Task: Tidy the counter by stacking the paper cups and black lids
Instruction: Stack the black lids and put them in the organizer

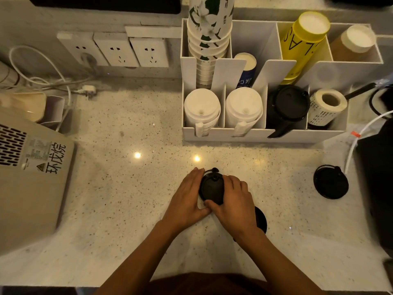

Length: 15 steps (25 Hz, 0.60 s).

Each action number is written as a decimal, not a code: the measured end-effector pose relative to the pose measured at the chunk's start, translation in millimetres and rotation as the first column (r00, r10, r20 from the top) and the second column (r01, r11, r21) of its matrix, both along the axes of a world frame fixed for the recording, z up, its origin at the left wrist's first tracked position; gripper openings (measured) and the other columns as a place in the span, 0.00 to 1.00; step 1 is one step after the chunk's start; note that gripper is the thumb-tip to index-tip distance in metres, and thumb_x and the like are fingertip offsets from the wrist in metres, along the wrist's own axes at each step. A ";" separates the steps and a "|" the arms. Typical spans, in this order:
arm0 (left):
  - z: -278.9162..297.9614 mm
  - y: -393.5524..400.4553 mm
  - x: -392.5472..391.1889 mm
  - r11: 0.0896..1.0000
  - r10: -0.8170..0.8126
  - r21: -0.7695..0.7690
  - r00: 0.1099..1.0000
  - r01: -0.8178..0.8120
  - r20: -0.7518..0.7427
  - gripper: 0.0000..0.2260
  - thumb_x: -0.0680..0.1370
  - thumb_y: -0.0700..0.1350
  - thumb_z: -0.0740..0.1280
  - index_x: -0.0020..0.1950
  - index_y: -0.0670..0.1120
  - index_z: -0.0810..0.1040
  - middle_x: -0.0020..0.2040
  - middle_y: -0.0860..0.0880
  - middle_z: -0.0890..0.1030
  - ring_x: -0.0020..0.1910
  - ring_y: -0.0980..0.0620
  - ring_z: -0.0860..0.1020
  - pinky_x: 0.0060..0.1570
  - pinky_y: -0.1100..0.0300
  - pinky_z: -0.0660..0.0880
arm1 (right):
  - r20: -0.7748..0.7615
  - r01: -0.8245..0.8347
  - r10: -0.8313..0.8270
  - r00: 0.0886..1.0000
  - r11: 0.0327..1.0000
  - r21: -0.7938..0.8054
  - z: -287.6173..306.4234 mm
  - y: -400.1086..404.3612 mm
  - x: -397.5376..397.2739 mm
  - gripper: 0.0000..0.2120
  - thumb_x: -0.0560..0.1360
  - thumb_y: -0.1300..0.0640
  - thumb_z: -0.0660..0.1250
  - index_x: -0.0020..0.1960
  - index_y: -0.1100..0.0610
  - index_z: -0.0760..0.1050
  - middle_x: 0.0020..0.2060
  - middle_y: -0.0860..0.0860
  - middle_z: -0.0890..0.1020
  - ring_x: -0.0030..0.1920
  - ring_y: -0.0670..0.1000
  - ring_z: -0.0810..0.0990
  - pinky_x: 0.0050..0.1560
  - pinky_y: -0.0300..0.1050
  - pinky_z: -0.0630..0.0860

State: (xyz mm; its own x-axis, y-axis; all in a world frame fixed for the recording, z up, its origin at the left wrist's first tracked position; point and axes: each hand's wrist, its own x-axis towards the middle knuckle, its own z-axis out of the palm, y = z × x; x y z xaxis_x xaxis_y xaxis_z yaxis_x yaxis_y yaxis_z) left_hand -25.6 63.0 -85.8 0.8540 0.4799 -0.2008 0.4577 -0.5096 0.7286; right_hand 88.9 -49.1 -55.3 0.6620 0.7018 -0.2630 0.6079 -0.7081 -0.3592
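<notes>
Both hands meet on a black lid (211,189) in the middle of the speckled counter (127,188). My left hand (187,199) cups its left edge, and my right hand (232,201) curls over its right edge with the thumb at the near rim. Partly hidden under my right wrist lies another black lid (261,219). A third black lid (330,182) sits alone at the right. In the white organizer (255,134) stand a stack of black lids (287,105) and a tall stack of printed paper cups (207,39).
The organizer also holds two stacks of white lids (202,107), a yellow cup stack (302,43), a brown cup stack (353,43) and a label roll (326,105). A beige appliance (27,177) fills the left side, a dark machine (376,188) the right. Cables lie at the back left.
</notes>
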 end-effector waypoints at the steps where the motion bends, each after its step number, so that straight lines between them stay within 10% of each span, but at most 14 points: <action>1: -1.3 0.1 0.0 0.999 -0.014 0.032 1.000 0.013 0.008 0.42 0.73 0.59 0.72 0.80 0.46 0.56 0.80 0.48 0.59 0.80 0.52 0.54 0.78 0.54 0.56 | 0.001 -0.008 0.008 1.000 1.000 -0.005 -0.2 -0.4 1.1 0.38 0.69 0.37 0.71 0.72 0.53 0.66 0.65 0.50 0.75 0.61 0.53 0.72 0.56 0.48 0.75; 9: -0.6 0.0 -2.0 0.985 -0.044 0.165 0.999 0.048 -0.025 0.40 0.74 0.62 0.69 0.79 0.46 0.59 0.80 0.48 0.60 0.80 0.51 0.55 0.77 0.52 0.59 | -0.107 -0.010 0.007 0.994 0.999 -0.032 7.6 -3.9 12.7 0.43 0.71 0.31 0.64 0.77 0.52 0.59 0.70 0.50 0.70 0.67 0.54 0.67 0.65 0.50 0.71; 15: 8.0 3.1 -8.6 0.992 -0.042 0.118 0.996 0.052 -0.081 0.44 0.72 0.61 0.68 0.81 0.48 0.52 0.82 0.50 0.53 0.81 0.53 0.50 0.78 0.55 0.53 | -0.098 0.218 -0.208 0.973 0.970 0.109 4.7 -1.4 34.8 0.19 0.81 0.44 0.56 0.67 0.52 0.71 0.62 0.53 0.77 0.61 0.54 0.72 0.60 0.53 0.73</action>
State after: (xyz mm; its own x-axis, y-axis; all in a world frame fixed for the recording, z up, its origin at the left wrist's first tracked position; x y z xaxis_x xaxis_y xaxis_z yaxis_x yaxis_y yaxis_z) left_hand -34.3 66.1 -77.8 0.8603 0.4643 -0.2107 0.4840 -0.6136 0.6239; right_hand 123.7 -50.5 -50.5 0.7783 0.5766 -0.2485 0.4112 -0.7672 -0.4922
